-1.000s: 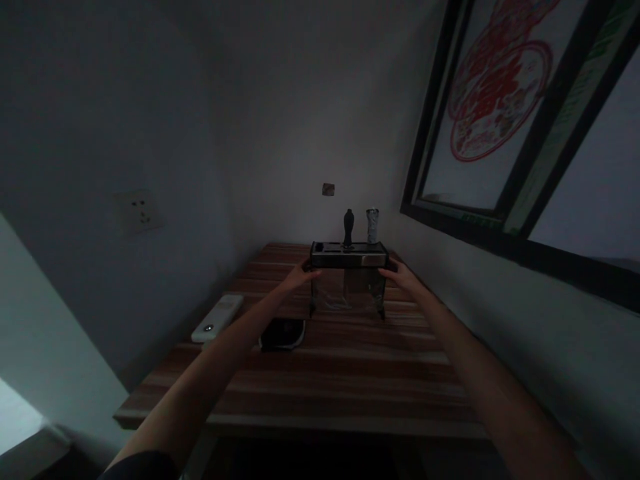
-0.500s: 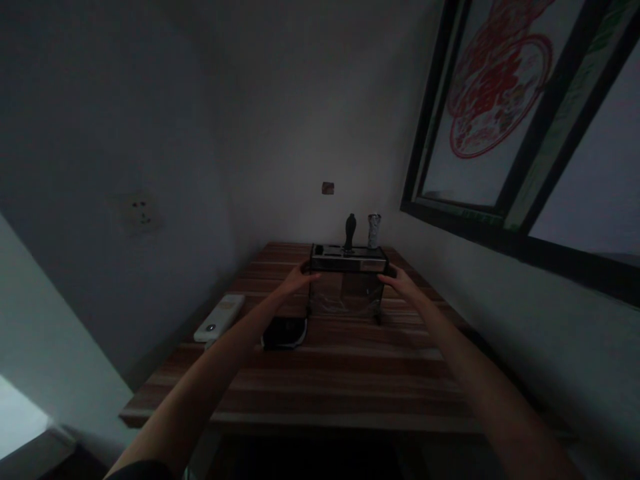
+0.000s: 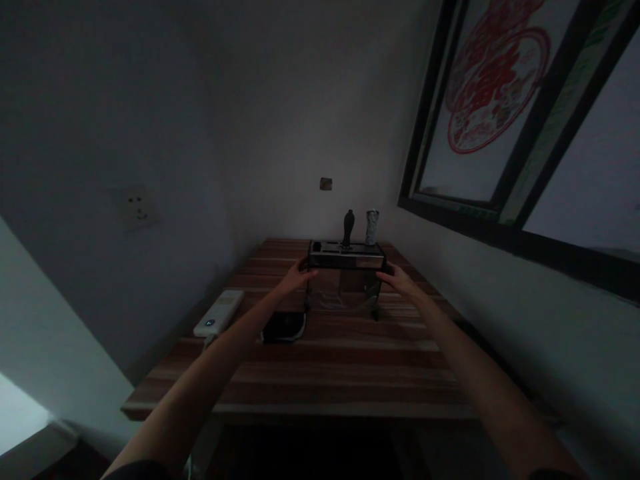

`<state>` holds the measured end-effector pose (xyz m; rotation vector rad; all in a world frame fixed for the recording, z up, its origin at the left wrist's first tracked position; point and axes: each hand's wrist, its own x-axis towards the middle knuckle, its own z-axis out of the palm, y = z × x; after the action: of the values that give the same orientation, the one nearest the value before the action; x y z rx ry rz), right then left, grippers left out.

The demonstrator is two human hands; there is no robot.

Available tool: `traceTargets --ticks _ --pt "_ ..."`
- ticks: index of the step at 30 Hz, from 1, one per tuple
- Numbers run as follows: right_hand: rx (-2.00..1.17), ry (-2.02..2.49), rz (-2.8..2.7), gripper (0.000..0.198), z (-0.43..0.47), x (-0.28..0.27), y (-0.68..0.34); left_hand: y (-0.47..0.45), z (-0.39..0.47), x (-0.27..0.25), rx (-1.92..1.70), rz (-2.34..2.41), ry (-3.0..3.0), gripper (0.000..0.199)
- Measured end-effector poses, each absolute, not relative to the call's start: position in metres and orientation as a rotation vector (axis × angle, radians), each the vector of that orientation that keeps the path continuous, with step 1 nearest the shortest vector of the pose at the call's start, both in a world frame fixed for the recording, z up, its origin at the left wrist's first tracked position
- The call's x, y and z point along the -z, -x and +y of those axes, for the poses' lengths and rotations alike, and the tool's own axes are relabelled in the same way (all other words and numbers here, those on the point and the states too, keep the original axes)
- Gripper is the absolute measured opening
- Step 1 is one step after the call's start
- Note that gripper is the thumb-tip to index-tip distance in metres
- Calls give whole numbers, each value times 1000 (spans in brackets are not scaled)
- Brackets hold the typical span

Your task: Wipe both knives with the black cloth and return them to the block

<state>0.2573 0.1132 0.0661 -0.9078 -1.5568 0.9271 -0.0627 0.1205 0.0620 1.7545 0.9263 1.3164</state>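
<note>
1. The striped wooden table (image 3: 340, 363) spread beneath the clear-sided holder (image 3: 346, 260), most of its top on the holder's near side.
2. The dark-framed window (image 3: 493, 87), with a red design on it, was above and to the right of the holder.
3. The holder stood upright between both hands, its black-and-silver top band level with the fingers; dimness hid whether its feet touched the wood.
4. The white device (image 3: 220, 312) lay left of the holder and nearer the person.
5. The dark flat item (image 3: 284, 327) lay just in front of the holder's left foot.
6. The left hand (image 3: 296, 277) was partly closed on the holder's left end, thumb across the near face, fingers around the side.
7. The right hand (image 3: 400, 280) mirrored that grip at the holder's right end.
8. The black handle (image 3: 349, 229) and patterned cylinder (image 3: 371, 228) rose above the holder's top.
</note>
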Motion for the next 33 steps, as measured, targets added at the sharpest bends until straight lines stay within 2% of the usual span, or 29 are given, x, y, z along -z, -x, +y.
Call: traceTargets --ticks 5,11,14,19,24,29,33 --pt "-771 848 -1510 58 99 -63 -258 69 111 -59 -1355 908 -1816 66" --pt "-312 992 -1137 30 52 -71 -245 101 94 -64 -1498 1174 -1840 41" --pt "-390 978 -1270 32 25 -77 -220 118 88 -56 -1354 1287 -1989 32" --pt "-777 886 -1678 29 9 -66 -150 130 77 -28 -908 1454 -2227 20" --pt "-792 931 -2068 18 15 -33 -83 138 59 -18 -650 1539 -2361 19" --pt "-469 1136 -2322 33 17 -19 -52 152 45 -17 -596 1522 -2344 26" --pt "-383 1241 -2391 44 20 -19 -47 159 42 -12 -625 1491 -2262 35"
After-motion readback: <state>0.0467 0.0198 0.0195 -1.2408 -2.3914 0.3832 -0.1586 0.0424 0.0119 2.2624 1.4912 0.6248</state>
